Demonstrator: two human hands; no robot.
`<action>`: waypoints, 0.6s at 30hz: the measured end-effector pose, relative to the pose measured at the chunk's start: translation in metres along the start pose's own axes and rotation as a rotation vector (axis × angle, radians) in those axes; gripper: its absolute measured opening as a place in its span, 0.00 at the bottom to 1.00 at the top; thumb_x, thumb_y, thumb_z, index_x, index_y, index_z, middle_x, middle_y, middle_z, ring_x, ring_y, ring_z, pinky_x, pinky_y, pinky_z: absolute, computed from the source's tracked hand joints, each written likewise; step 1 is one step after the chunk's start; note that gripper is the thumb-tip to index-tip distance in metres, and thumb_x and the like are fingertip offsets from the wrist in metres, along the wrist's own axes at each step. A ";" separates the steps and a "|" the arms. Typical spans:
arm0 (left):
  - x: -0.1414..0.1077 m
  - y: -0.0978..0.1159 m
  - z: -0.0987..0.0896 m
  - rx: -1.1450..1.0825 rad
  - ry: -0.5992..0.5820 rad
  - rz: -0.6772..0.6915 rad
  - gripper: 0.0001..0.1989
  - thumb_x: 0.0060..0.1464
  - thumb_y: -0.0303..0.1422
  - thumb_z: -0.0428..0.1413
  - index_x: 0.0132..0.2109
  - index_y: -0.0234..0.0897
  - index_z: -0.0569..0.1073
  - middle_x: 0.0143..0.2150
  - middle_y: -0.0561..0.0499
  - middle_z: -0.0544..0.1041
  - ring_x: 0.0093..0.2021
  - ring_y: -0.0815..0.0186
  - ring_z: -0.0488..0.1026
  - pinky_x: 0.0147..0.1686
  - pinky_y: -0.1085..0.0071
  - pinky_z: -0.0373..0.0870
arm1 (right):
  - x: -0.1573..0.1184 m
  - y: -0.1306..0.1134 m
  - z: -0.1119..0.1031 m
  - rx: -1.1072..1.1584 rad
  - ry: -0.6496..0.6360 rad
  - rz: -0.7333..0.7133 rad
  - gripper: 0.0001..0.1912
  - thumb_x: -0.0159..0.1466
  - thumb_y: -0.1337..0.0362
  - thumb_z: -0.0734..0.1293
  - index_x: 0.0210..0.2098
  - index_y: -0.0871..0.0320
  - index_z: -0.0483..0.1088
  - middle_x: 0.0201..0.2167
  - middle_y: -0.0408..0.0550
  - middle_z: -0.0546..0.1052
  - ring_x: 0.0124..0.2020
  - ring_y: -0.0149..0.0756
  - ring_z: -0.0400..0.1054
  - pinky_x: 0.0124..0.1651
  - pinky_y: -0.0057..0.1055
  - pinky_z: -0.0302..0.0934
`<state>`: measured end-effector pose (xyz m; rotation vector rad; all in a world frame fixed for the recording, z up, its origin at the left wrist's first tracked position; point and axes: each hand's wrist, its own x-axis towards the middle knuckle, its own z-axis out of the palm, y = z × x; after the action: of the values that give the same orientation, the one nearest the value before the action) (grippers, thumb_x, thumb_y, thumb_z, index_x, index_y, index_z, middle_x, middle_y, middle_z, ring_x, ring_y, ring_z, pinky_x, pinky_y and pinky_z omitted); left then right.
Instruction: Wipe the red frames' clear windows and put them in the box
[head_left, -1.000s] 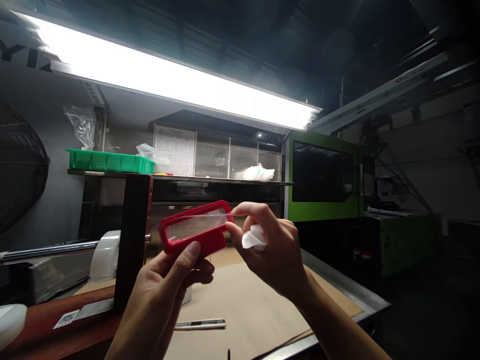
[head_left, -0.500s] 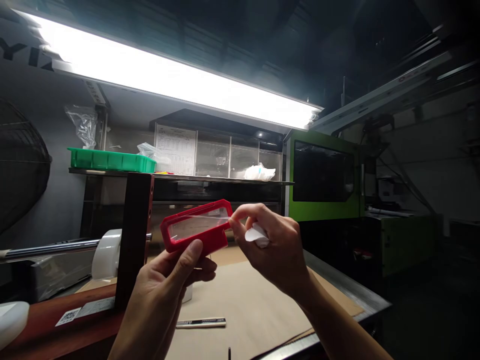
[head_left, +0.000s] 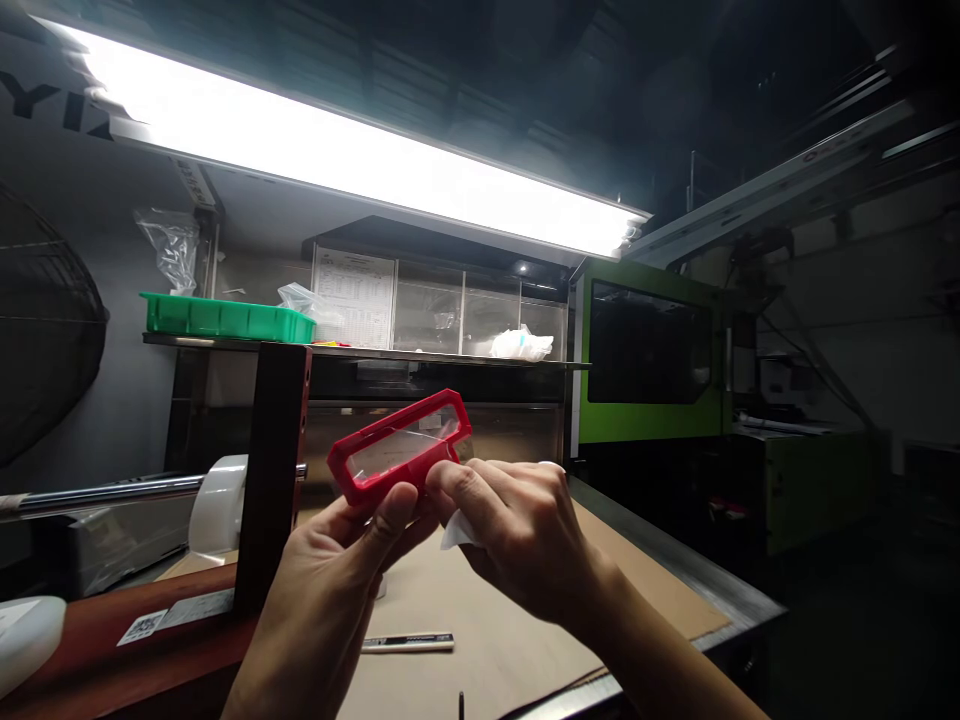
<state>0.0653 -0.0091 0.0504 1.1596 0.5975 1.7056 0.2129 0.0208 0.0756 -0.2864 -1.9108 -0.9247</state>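
Observation:
A red frame-shaped part (head_left: 360, 487) with a clear film (head_left: 401, 452) across its opening is held up tilted above the table. My left hand (head_left: 337, 560) grips its lower edge, thumb in front. My right hand (head_left: 517, 520) is closed at the part's lower right edge, its fingertips against the film's end there. A white crumpled piece (head_left: 459, 532) shows beneath the right fingers, tucked in that hand.
A tan sheet (head_left: 427, 690) covers the table, with a marker-like stick (head_left: 412, 643) on it. At left stand a dark post (head_left: 274, 480) and a roll of clear film (head_left: 217, 505). A green tray (head_left: 225, 318) sits on the shelf (head_left: 450, 358).
My right hand has moved left and down along the red part, bringing the film's end round its lower right side. The red part has shifted slightly up and right.

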 end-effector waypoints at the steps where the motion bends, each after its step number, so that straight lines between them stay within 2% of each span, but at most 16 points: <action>1: 0.000 0.001 0.001 0.015 -0.014 0.001 0.15 0.47 0.36 0.64 0.44 0.41 0.79 0.39 0.50 0.83 0.43 0.63 0.78 0.42 0.77 0.74 | 0.000 0.001 0.000 -0.018 -0.010 -0.008 0.07 0.64 0.73 0.58 0.36 0.64 0.68 0.20 0.41 0.69 0.20 0.30 0.60 0.22 0.30 0.43; 5: 0.000 0.003 0.004 0.041 -0.032 -0.007 0.15 0.48 0.33 0.63 0.45 0.41 0.78 0.42 0.50 0.82 0.45 0.62 0.77 0.45 0.75 0.74 | 0.001 0.002 -0.002 -0.052 -0.092 -0.031 0.08 0.64 0.74 0.58 0.38 0.65 0.68 0.20 0.41 0.69 0.20 0.31 0.61 0.22 0.30 0.43; 10: 0.003 0.003 0.003 0.006 0.070 -0.046 0.16 0.43 0.35 0.66 0.42 0.38 0.80 0.36 0.48 0.82 0.42 0.60 0.78 0.43 0.73 0.75 | 0.006 0.000 -0.006 0.003 -0.238 0.024 0.08 0.62 0.74 0.59 0.38 0.64 0.68 0.23 0.41 0.71 0.21 0.31 0.64 0.23 0.30 0.45; 15: 0.007 0.003 -0.001 -0.037 0.138 -0.012 0.16 0.37 0.37 0.69 0.36 0.36 0.81 0.30 0.49 0.81 0.33 0.65 0.77 0.34 0.78 0.75 | 0.008 -0.003 -0.006 0.051 -0.258 0.051 0.11 0.63 0.73 0.58 0.42 0.63 0.69 0.22 0.40 0.72 0.21 0.30 0.64 0.23 0.29 0.45; 18: 0.008 0.002 -0.005 -0.038 0.166 -0.011 0.16 0.34 0.37 0.70 0.34 0.37 0.80 0.28 0.51 0.80 0.30 0.69 0.75 0.33 0.81 0.74 | 0.007 -0.003 -0.005 0.136 -0.254 0.084 0.14 0.62 0.72 0.57 0.44 0.63 0.69 0.23 0.41 0.73 0.22 0.30 0.65 0.23 0.28 0.47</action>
<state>0.0593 -0.0024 0.0534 0.9930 0.6687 1.8072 0.2110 0.0137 0.0814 -0.4156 -2.1654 -0.7257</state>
